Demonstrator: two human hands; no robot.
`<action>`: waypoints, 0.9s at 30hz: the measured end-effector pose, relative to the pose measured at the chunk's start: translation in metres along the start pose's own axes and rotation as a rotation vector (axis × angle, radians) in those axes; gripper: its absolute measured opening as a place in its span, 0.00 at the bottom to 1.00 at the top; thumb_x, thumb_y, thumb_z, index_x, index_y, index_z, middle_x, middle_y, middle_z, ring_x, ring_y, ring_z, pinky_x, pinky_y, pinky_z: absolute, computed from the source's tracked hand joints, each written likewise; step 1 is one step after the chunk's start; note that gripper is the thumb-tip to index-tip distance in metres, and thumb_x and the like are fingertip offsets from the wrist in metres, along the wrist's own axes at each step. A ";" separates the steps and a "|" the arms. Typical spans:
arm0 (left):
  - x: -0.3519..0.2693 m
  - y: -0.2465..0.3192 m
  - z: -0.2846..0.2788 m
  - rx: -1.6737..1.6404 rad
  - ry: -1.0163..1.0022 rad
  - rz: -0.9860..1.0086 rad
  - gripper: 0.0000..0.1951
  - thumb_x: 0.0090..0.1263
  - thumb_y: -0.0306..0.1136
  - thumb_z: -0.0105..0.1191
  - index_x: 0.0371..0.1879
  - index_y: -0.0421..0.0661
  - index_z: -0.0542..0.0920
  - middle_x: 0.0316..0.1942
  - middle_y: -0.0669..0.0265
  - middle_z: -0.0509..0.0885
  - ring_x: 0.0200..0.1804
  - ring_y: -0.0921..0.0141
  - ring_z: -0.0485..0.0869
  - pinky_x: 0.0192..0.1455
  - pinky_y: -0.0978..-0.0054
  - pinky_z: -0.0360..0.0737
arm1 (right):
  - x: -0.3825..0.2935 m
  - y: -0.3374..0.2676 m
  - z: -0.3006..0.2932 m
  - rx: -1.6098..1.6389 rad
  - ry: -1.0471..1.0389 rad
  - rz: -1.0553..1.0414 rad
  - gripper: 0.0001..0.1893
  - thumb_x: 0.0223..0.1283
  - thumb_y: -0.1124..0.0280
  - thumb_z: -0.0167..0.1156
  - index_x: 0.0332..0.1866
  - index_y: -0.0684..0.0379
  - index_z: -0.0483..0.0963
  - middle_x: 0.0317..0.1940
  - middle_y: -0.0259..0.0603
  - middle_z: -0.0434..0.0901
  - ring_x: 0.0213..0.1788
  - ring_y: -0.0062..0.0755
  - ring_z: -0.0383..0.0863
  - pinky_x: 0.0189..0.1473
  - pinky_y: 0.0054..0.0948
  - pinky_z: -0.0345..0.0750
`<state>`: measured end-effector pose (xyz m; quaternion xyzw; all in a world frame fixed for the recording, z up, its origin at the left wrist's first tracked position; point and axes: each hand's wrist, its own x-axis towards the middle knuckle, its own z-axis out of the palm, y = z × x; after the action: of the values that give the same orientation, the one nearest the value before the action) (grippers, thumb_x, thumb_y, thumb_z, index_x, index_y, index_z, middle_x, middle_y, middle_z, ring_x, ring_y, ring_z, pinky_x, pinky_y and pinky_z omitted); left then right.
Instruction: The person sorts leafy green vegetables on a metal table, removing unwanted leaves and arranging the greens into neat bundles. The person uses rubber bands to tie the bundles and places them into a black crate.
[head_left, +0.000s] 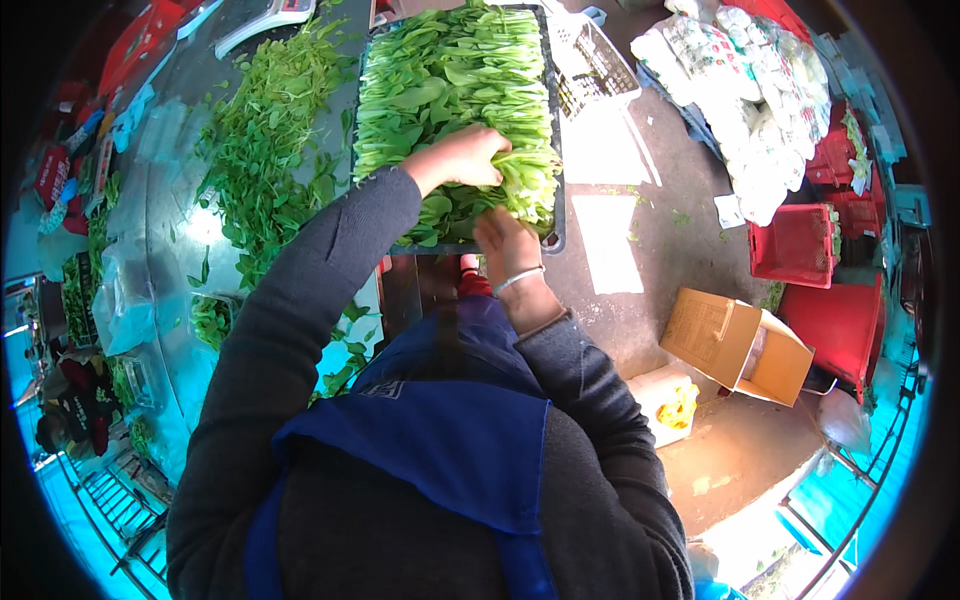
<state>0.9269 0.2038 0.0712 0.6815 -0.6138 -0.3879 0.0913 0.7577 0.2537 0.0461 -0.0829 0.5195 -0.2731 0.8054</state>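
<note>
A black plastic crate (556, 135) before me holds leafy green vegetables (450, 82) laid in dense rows, with pale stems towards its left and right sides. My left hand (469, 155) grips a bunch of stems (529, 176) near the crate's right side, thumb and fingers around it. Just below, at the crate's near edge, my right hand (510, 244), with a bangle on the wrist, is held against the near end of the greens. It is slightly blurred, and its fingers are close together; whether it grips any stems is not plain.
Loose greens (270, 135) lie heaped on the metal table (172, 172) at left, below a white scale (262, 22). To the right stand a white plastic basket (600, 67), white filled bags (742, 97), a red crate (791, 247) and an open cardboard box (735, 345). Another person (75, 409) is at far lower left.
</note>
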 end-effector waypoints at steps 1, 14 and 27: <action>-0.008 0.004 0.002 0.019 0.028 0.005 0.17 0.55 0.29 0.61 0.45 0.39 0.81 0.42 0.49 0.85 0.48 0.55 0.84 0.53 0.60 0.80 | 0.011 0.003 -0.001 -0.029 -0.027 -0.166 0.12 0.65 0.72 0.58 0.51 0.59 0.72 0.42 0.36 0.78 0.42 0.31 0.79 0.44 0.30 0.77; -0.052 0.023 0.064 0.556 0.602 0.199 0.13 0.52 0.26 0.58 0.37 0.45 0.75 0.38 0.64 0.73 0.50 0.63 0.73 0.50 0.61 0.65 | 0.004 -0.034 -0.024 -0.520 -0.230 -0.090 0.12 0.69 0.68 0.52 0.50 0.62 0.76 0.44 0.39 0.81 0.46 0.28 0.81 0.48 0.31 0.78; -0.082 0.003 0.092 0.499 0.646 0.409 0.07 0.58 0.32 0.52 0.35 0.48 0.78 0.39 0.66 0.76 0.49 0.63 0.74 0.53 0.58 0.68 | 0.036 -0.108 0.018 -1.506 -0.623 -0.608 0.17 0.73 0.64 0.49 0.51 0.68 0.78 0.42 0.43 0.84 0.46 0.32 0.82 0.53 0.29 0.76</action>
<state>0.8707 0.3095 0.0444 0.6336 -0.7504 0.0300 0.1857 0.7467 0.1415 0.0709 -0.7999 0.2732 -0.0248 0.5339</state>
